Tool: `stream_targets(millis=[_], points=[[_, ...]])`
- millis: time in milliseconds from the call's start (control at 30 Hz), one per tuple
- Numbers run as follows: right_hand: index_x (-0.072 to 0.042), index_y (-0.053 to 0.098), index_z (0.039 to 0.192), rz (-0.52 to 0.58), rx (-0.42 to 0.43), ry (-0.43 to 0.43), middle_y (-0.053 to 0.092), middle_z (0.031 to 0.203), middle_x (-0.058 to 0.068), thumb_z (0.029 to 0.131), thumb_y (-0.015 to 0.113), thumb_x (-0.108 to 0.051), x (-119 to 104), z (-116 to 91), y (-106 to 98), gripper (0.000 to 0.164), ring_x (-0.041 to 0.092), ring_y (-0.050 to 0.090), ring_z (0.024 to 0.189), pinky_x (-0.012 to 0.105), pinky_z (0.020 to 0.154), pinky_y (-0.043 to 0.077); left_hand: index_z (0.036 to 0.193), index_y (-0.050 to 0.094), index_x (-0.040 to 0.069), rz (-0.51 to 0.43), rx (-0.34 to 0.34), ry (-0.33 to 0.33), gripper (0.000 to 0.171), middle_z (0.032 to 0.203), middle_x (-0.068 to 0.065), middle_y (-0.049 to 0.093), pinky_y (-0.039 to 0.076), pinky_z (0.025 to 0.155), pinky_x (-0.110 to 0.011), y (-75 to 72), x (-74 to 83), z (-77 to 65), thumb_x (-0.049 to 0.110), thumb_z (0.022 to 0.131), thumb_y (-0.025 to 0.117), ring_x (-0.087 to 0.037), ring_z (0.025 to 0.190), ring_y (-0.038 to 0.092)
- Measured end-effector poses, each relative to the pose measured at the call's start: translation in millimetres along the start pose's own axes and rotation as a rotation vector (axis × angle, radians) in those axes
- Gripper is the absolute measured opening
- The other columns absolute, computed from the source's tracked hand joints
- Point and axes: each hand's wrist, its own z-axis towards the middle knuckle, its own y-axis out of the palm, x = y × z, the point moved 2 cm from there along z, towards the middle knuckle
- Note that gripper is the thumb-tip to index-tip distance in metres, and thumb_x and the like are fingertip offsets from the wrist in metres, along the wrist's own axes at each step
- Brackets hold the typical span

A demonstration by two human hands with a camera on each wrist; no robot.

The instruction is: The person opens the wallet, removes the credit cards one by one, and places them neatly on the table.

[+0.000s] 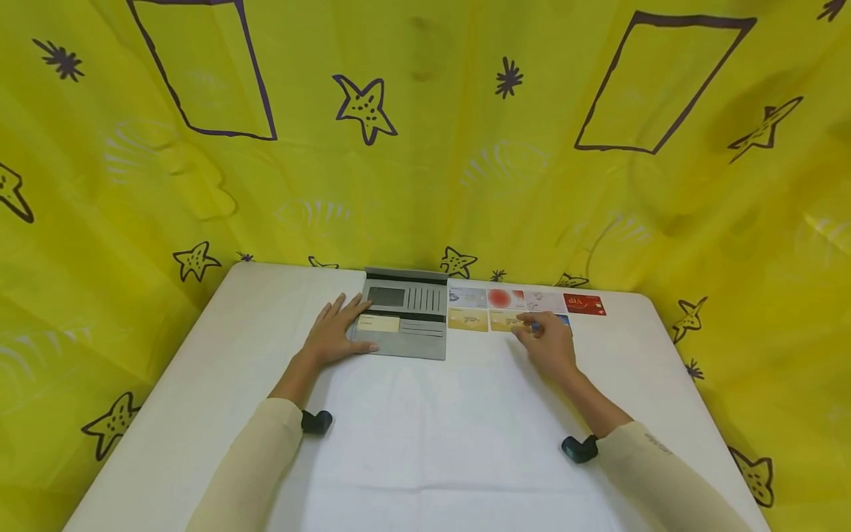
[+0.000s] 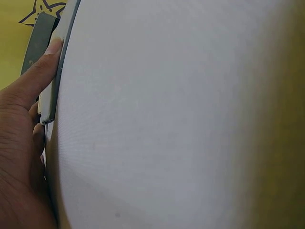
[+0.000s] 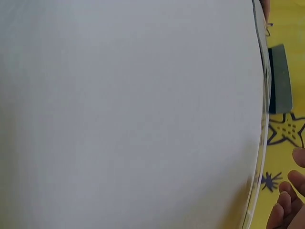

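Observation:
A grey card wallet [image 1: 412, 346] lies unfolded near the table's back edge, its rear flap [image 3: 282, 78] standing up. A pale yellow card [image 1: 379, 324] sits in its lower left part. My left hand [image 1: 335, 332] rests on the wallet's left side with fingers spread; in the left wrist view the thumb [image 2: 40, 71] lies along its edge. My right hand [image 1: 550, 347] hovers over the lower row of cards, thumb and fingers apart with nothing between them. Beneath its fingertips is a gold card [image 1: 501, 322]; a blue card [image 1: 565, 320] is mostly hidden behind the hand.
Right of the wallet, another gold card [image 1: 467, 320] lies in the lower row. Above it run a silver card [image 1: 467, 298], a card with a red circle [image 1: 507, 298], a pale card [image 1: 545, 301] and a red VIP card [image 1: 585, 304]. A yellow curtain [image 1: 425, 170] hangs behind the white table [image 1: 425, 443].

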Motion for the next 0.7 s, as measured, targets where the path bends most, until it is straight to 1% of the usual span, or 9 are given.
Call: stream_targets(millis=[133,267,367,500,700], points=[[-0.002,0.078,0.117,0.035,-0.027,0.008,0.070,0.100,0.012,0.094,0.081,-0.014,-13.2,-1.5,8.8,0.026,0.026,0.057,0.082,0.034,0.070,0.047,0.164,0.039,0.013,0.008,-0.005,0.000,0.099,0.172,-0.013,0.025,0.000,0.128,-0.057,0.4,-1.1,0.4,0.059,0.084,0.078,-0.042,0.160,0.008],[-0.003,0.078,0.116,0.057,-0.050,-0.018,0.068,0.094,0.009,0.092,0.082,-0.013,-24.4,-1.7,18.8,0.026,0.023,0.055,0.078,0.031,0.066,0.045,0.164,0.039,0.013,0.018,-0.010,0.000,0.100,0.172,-0.014,0.025,0.001,0.128,-0.058,1.4,-2.3,0.5,0.059,0.085,0.078,-0.042,0.159,0.007],[-0.003,0.079,0.115,0.073,-0.064,-0.035,0.067,0.093,0.007,0.091,0.082,-0.013,-31.5,-0.3,27.0,0.026,0.022,0.055,0.077,0.029,0.066,0.044,0.164,0.039,0.013,0.017,-0.005,-0.001,0.100,0.172,-0.014,0.025,0.001,0.128,-0.058,1.3,-2.0,0.4,0.059,0.084,0.079,-0.042,0.159,0.008],[-0.004,0.079,0.114,0.101,-0.080,-0.034,0.066,0.092,0.005,0.091,0.083,-0.014,-41.8,1.8,39.3,0.025,0.021,0.054,0.077,0.027,0.064,0.044,0.163,0.040,0.013,0.012,-0.001,-0.001,0.099,0.172,-0.014,0.026,0.001,0.128,-0.058,0.2,-0.8,0.2,0.059,0.084,0.078,-0.042,0.159,0.008],[-0.006,0.080,0.112,0.132,-0.117,-0.051,0.068,0.090,0.002,0.091,0.083,-0.016,-60.9,0.6,59.3,0.024,0.020,0.054,0.075,0.028,0.063,0.043,0.163,0.039,0.013,0.016,-0.004,-0.003,0.099,0.172,-0.015,0.025,0.001,0.128,-0.058,1.5,-0.7,0.1,0.058,0.084,0.078,-0.043,0.159,0.008]])
